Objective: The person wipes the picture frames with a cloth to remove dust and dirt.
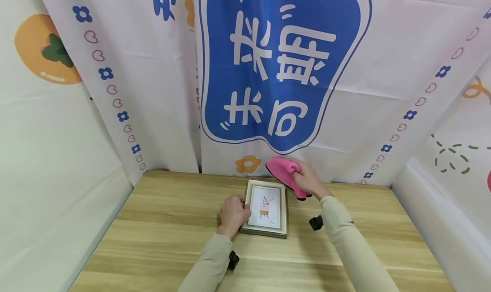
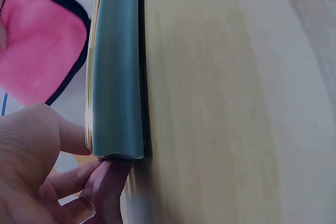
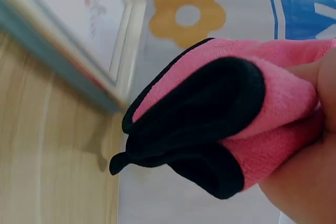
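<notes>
A picture frame [image 1: 264, 230] with a pale border and a plant print lies face up on the wooden table, near its back edge. My left hand [image 1: 232, 214] grips the frame's left side; in the left wrist view its thumb is on the face and its fingers are at the grey-green edge [image 2: 118, 66]. Above the frame's upper right corner, my right hand [image 1: 308, 180] holds a bunched pink cloth [image 1: 281, 169] with black trim. Folds of the cloth [image 3: 283, 90] hang from that hand in the right wrist view, apart from the frame.
The wooden table [image 1: 165, 228] runs back to a white printed curtain [image 1: 165, 113] with a blue sign. White side walls [image 1: 441, 211] flank it. Dark wrist devices [image 1: 316, 223] are on both forearms.
</notes>
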A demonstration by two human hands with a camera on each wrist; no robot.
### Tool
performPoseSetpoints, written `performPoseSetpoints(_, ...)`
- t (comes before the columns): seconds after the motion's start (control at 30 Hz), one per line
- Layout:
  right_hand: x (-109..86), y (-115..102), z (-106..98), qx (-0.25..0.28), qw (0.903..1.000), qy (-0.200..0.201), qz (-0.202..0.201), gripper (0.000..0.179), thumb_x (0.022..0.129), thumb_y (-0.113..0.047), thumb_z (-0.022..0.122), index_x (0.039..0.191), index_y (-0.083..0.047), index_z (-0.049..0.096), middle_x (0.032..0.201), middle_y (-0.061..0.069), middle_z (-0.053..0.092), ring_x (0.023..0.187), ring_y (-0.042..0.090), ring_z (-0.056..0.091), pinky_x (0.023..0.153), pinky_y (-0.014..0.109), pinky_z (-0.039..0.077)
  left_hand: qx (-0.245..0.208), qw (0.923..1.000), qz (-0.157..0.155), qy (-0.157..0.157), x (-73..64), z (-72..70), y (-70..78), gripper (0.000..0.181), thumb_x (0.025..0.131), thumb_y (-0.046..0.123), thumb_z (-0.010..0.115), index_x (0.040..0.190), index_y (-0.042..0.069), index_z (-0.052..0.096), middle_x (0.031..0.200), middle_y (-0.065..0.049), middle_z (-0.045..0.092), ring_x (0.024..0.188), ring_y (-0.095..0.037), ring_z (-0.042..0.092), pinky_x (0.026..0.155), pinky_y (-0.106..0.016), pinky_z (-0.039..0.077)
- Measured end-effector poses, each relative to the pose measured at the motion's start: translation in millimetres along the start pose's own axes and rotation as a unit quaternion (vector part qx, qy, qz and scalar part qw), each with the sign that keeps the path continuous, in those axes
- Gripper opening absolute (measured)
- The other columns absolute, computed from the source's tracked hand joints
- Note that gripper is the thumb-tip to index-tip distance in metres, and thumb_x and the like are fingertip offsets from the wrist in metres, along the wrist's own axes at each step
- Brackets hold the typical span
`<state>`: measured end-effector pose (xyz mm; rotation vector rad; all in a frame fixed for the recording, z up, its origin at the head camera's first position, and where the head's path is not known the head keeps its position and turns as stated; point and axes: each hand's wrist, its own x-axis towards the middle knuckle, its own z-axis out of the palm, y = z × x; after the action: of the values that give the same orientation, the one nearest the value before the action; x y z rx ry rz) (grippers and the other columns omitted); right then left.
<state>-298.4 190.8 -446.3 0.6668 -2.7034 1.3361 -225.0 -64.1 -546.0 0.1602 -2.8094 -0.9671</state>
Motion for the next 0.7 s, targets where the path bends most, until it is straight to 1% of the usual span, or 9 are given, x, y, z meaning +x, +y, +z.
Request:
performPoseSetpoints(0.1,-4.2,7,-2,-0.029,0.9994,0.015,-0.012,0.06,0.094,0.008,0.048,0.152,-0.008,0.058,0.138,0.017,0.067,0.107,0.03,0.06,0.087,0.04,0.047,0.004,1.0,-0.004,-0.003,1.2,-1.8,-0.5,0.014,0.091,0.017,0.076,0.078,0.017,0.07,0.078,0.0,0.067,0.075,-0.023,0.064,0.07,-0.048,0.054)
performPoseSetpoints(0.17,-6.5,11,0,-0.053,0.9982,0.022,-0.018,0.063,0.092,0.01,0.048,0.152,-0.007,0.057,0.133,0.018,0.067,0.096,0.031,0.063,0.08,0.04,0.051,0.008,0.9999,-0.007,-0.005,1.5,-2.3,-0.3,0.015,0.091,0.018,0.075,0.077,0.017,0.069,0.078,0.0,0.066,0.075,-0.024,0.064,0.069,-0.047,0.053)
performPoseSetpoints(0.23,-7.9,15,5,-0.09,0.9949,0.034,-0.031,0.064,0.089,0.012,0.049,0.15,-0.005,0.058,0.128,0.018,0.068,0.092,0.031,0.063,0.078,0.041,0.052,0.01,0.9999,-0.007,-0.003,1.2,-3.0,0.0,0.017,0.09,0.017,0.075,0.076,0.017,0.067,0.077,0.0,0.065,0.073,-0.024,0.062,0.066,-0.048,0.052)
performPoseSetpoints(0.33,-9.9,21,15,-0.151,0.9861,0.051,-0.047,0.064,0.085,0.014,0.054,0.146,-0.005,0.061,0.125,0.018,0.07,0.094,0.032,0.067,0.084,0.047,0.057,0.013,0.9999,-0.003,0.002,0.2,-3.7,0.9,0.019,0.09,0.017,0.075,0.074,0.017,0.066,0.075,-0.001,0.064,0.072,-0.024,0.062,0.065,-0.048,0.052)
performPoseSetpoints(0.4,-12.4,24,24,-0.19,0.9789,0.052,-0.055,0.064,0.083,0.014,0.058,0.144,-0.006,0.063,0.127,0.016,0.072,0.106,0.033,0.069,0.095,0.051,0.057,0.011,0.9999,-0.001,0.005,-0.9,-4.2,1.5,0.019,0.089,0.016,0.076,0.073,0.016,0.066,0.074,-0.001,0.064,0.071,-0.024,0.062,0.065,-0.048,0.052)
performPoseSetpoints(0.47,-16.5,27,34,-0.219,0.9731,0.036,-0.062,0.061,0.084,0.014,0.061,0.142,-0.005,0.064,0.126,0.017,0.073,0.111,0.035,0.071,0.099,0.053,0.057,0.011,0.9999,-0.005,0.003,-1.9,-4.3,2.0,0.019,0.09,0.016,0.076,0.074,0.016,0.066,0.074,-0.001,0.064,0.071,-0.024,0.062,0.066,-0.047,0.053)
performPoseSetpoints(0.53,-21.8,31,44,-0.241,0.9685,0.007,-0.064,0.055,0.084,0.014,0.061,0.137,-0.003,0.065,0.119,0.016,0.074,0.105,0.034,0.072,0.096,0.052,0.058,0.008,0.9999,-0.008,0.002,-2.6,-4.5,2.2,0.02,0.09,0.017,0.076,0.074,0.016,0.066,0.074,-0.001,0.064,0.072,-0.024,0.062,0.067,-0.047,0.053)
performPoseSetpoints(0.63,-28.2,36,58,-0.255,0.9645,-0.039,-0.056,0.05,0.089,0.01,0.065,0.138,0.002,0.065,0.127,0.02,0.072,0.114,0.037,0.072,0.102,0.052,0.057,0.006,1.0,-0.008,0.0,-3.1,-4.1,1.4,0.021,0.091,0.017,0.076,0.072,0.016,0.065,0.073,-0.001,0.064,0.07,-0.023,0.062,0.066,-0.045,0.052)
performPoseSetpoints(0.7,-29.6,37,65,-0.255,0.9642,-0.051,-0.052,0.05,0.089,0.009,0.068,0.139,0.004,0.064,0.132,0.022,0.07,0.119,0.039,0.07,0.105,0.053,0.055,0.001,1.0,-0.007,0.002,-2.8,-4.4,0.1,0.022,0.091,0.017,0.076,0.072,0.017,0.065,0.073,0.0,0.064,0.07,-0.022,0.062,0.066,-0.045,0.053)
